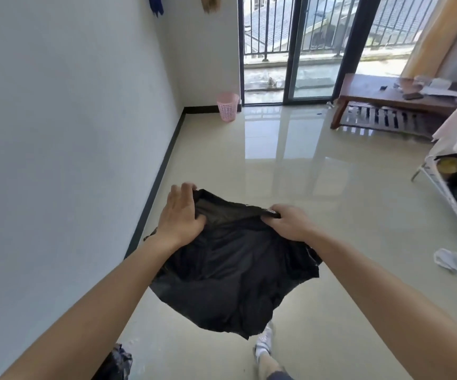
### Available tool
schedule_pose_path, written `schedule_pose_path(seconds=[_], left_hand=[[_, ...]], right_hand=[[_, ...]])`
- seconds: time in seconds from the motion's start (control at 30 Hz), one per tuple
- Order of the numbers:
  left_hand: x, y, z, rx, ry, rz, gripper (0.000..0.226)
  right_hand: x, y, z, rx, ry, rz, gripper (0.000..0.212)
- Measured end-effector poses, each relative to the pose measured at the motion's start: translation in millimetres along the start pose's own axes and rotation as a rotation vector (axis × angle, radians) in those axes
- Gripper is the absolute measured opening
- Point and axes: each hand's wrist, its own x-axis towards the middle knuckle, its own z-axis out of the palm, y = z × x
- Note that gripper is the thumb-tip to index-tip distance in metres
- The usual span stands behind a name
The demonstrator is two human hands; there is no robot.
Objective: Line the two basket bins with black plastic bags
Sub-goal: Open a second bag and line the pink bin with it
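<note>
A black plastic bag [230, 272] hangs in the air in front of me, its mouth pulled partly apart at the top. My left hand [179, 215] grips the left side of the mouth. My right hand [287, 222] pinches the right side of the rim. A pink basket bin [227, 106] stands far off in the room's corner, by the wall and the glass door, with no bag visible in it. Only this one basket bin is visible.
A white wall with a dark skirting runs along the left. A low wooden table [386, 101] with clutter stands at the back right. A rack [452, 193] and crumpled white paper [453, 261] lie on the right. My shoe [264, 341] is on the glossy floor below.
</note>
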Motion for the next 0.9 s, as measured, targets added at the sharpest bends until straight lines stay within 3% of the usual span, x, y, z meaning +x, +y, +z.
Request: schedule_pose_path(seconds=[0.07, 0.2, 0.33, 0.37, 0.47, 0.53, 0.6, 0.67, 0.73, 0.77, 0.9], left_hand=[[68.1, -1.1, 24.0, -0.016, -0.003, -0.044, 0.052], [195.2, -9.7, 44.6, -0.002, -0.034, -0.100, 0.038], [306.1, -40.0, 42.3, 0.027, 0.028, -0.115, 0.035], [320.7, -46.5, 42.2, 0.012, 0.050, -0.129, 0.034], [409.3, -82.4, 62.5, -0.035, 0.091, -0.197, 0.034], [473.0, -106.8, 84.5, -0.067, 0.087, -0.235, 0.036], [540.1, -130.7, 106.7, -0.108, 0.087, -0.244, 0.038], [606.7, -150.8, 124.1, -0.159, 0.066, -0.269, 0.036], [675.0, -165.3, 135.3, -0.158, 0.021, -0.260, 0.033], [710.0, -171.7, 138.2, -0.146, -0.001, -0.242, 0.032], [857.3, -182.9, 143.4, -0.048, -0.027, -0.118, 0.029]], right_hand=[[67.7, 4.9, -20.8, -0.017, -0.016, -0.005, 0.017], [201.4, -12.7, -77.3, 0.149, -0.052, 0.094, 0.031], [325.5, -57.3, -124.7, 0.134, -0.027, 0.039, 0.026], [341.3, -64.0, -128.7, 0.092, -0.072, 0.003, 0.027], [436.7, -77.9, -137.0, -0.124, -0.241, -0.102, 0.079], [505.0, -80.9, -137.4, -0.315, -0.273, -0.145, 0.100], [571.8, -81.7, -139.8, -0.486, -0.270, -0.136, 0.100], [637.7, -83.3, -150.2, -0.631, -0.259, -0.134, 0.072], [699.6, -88.6, -174.3, -0.670, -0.173, -0.129, 0.040], [730.3, -92.1, -190.3, -0.619, -0.090, -0.120, 0.034], [839.5, -107.9, -267.7, -0.361, 0.356, -0.194, 0.048]])
